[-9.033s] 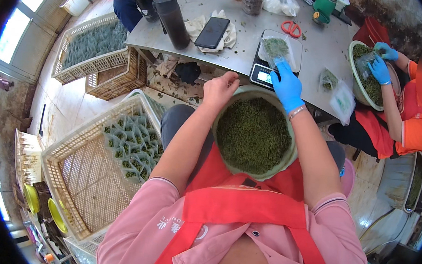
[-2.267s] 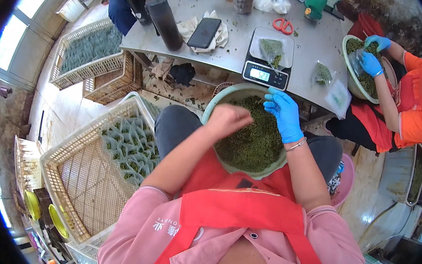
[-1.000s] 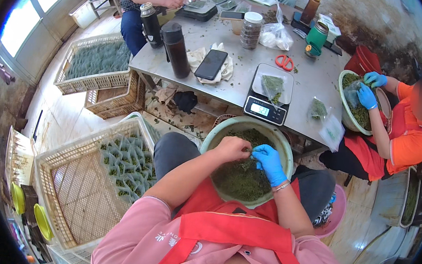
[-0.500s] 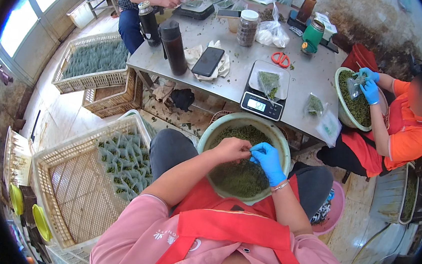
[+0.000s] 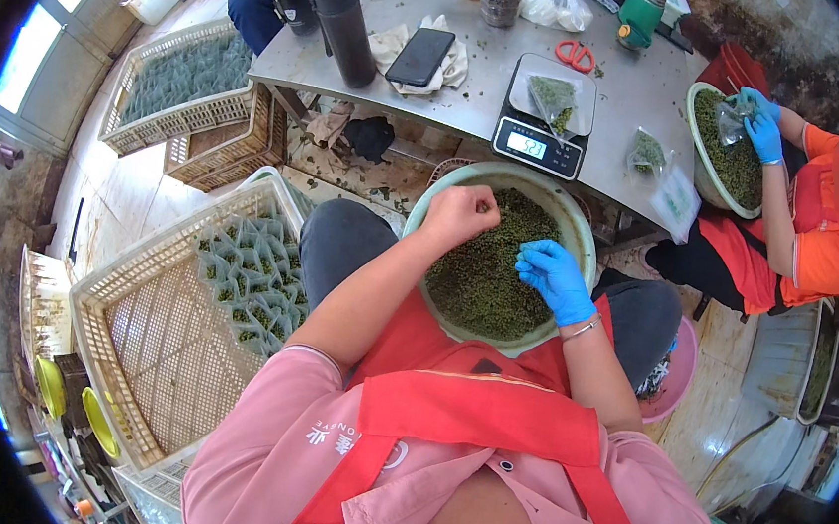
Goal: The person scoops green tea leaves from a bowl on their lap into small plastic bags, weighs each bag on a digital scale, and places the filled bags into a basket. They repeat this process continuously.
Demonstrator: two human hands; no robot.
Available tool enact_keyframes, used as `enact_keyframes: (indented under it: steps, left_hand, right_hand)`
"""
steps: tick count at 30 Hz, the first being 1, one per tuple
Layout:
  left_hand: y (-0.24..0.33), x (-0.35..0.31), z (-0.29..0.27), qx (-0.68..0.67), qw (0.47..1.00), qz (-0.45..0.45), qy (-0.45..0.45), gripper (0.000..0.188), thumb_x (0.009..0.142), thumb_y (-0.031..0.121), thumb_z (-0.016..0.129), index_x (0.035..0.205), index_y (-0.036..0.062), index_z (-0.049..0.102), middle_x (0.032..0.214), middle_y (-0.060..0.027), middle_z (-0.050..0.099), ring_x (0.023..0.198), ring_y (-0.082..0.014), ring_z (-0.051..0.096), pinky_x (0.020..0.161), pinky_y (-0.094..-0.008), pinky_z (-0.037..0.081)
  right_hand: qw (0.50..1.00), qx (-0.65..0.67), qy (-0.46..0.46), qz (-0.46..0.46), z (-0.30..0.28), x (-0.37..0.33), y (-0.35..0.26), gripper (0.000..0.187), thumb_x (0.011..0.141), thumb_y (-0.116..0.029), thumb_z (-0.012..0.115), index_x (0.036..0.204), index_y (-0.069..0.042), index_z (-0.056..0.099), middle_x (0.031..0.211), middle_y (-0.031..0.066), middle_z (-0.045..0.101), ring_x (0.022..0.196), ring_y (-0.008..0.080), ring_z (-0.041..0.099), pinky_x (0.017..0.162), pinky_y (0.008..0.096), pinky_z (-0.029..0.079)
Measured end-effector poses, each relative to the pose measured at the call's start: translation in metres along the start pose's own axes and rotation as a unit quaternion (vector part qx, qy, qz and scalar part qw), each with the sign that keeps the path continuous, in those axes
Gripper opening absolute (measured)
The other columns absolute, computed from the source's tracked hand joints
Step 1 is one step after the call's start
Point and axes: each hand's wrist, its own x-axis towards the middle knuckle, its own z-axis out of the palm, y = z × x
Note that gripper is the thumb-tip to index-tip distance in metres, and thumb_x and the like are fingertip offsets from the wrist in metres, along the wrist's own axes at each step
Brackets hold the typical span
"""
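A pale green basin (image 5: 585,222) full of small green berries (image 5: 491,298) on thin stems stands between my knees. My bare left hand (image 5: 460,216) hangs over its far left part, fingers curled closed; what is in them, if anything, is hidden. Over the right part of the berries is my right hand (image 5: 555,282) in a blue glove. Its thumb and fingertips are pinched together, and I cannot make out anything between them. On the table just beyond the basin, a digital scale (image 5: 537,148) carries a clear bag (image 5: 553,102) partly filled with green berries.
Left of me, a plastic crate (image 5: 148,338) holds several filled bags (image 5: 253,282). The metal table (image 5: 411,127) bears flasks, a phone (image 5: 420,58), red scissors (image 5: 574,56) and more bags. At right, a co-worker in orange handles a bag over another basin (image 5: 699,152). A pink tub (image 5: 679,370) stands by my right knee.
My hands, together over the basin before, have moved apart: the left up and left, the right slightly down and right. The view has tilted lower, and the far co-worker is less visible.
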Motion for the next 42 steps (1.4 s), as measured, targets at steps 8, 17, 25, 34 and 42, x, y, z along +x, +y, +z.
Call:
enact_keyframes:
  steps: [8,17,25,34,42]
  left_hand:
    - [0.003,0.001,0.0,0.022,0.999,-0.011,-0.023,0.017,0.078,0.028,0.063,0.087,0.0132,0.067,0.067,-0.0055,0.066,0.062,-0.0195,0.064,0.062,-0.0315,0.049]
    - [0.014,-0.001,-0.005,-0.019,0.998,0.043,-0.04,0.019,0.077,0.025,0.064,0.088,0.0111,0.067,0.073,-0.0077,0.067,0.07,-0.0216,0.066,0.064,-0.0328,0.05]
    - [0.023,0.001,-0.005,0.029,0.998,0.013,-0.059,0.017,0.071,0.025,0.066,0.08,0.0108,0.068,0.073,-0.0078,0.067,0.069,-0.0234,0.065,0.065,-0.0331,0.05]
    - [0.023,0.001,0.002,-0.059,0.991,-0.063,-0.101,0.018,0.067,0.027,0.068,0.075,0.0113,0.068,0.062,-0.0089,0.064,0.055,-0.0207,0.064,0.059,-0.0329,0.051]
    - [0.027,-0.008,0.018,-0.021,0.981,0.124,-0.145,0.016,0.07,0.025,0.068,0.078,0.012,0.068,0.071,-0.0081,0.066,0.067,-0.0265,0.064,0.064,-0.0347,0.05]
  right_hand:
    - [0.954,0.195,-0.024,-0.227,0.033,0.048,-0.099,0.041,0.087,-0.008,0.057,0.123,0.007,0.046,0.116,0.016,0.055,0.103,0.0277,0.058,0.094,0.038,0.048]
    - [0.943,-0.261,-0.001,-0.206,0.031,0.02,-0.031,0.023,0.088,-0.017,0.062,0.105,-0.002,0.064,0.084,0.0049,0.066,0.059,0.0101,0.06,0.05,0.0241,0.048]
    - [0.888,-0.41,0.041,-0.204,0.039,0.011,-0.029,0.014,0.088,-0.015,0.057,0.091,-0.003,0.066,0.069,0.011,0.063,0.053,0.0194,0.061,0.052,0.0314,0.048]
    - [0.822,-0.472,0.069,-0.312,0.032,0.011,-0.017,0.013,0.085,-0.017,0.057,0.085,-0.007,0.065,0.074,0.0156,0.063,0.065,0.0329,0.062,0.057,0.0398,0.047]
    - [0.911,-0.352,0.097,-0.19,0.002,0.039,-0.027,0.017,0.088,-0.017,0.057,0.089,-0.003,0.067,0.07,0.0103,0.064,0.052,0.0205,0.06,0.051,0.0348,0.048]
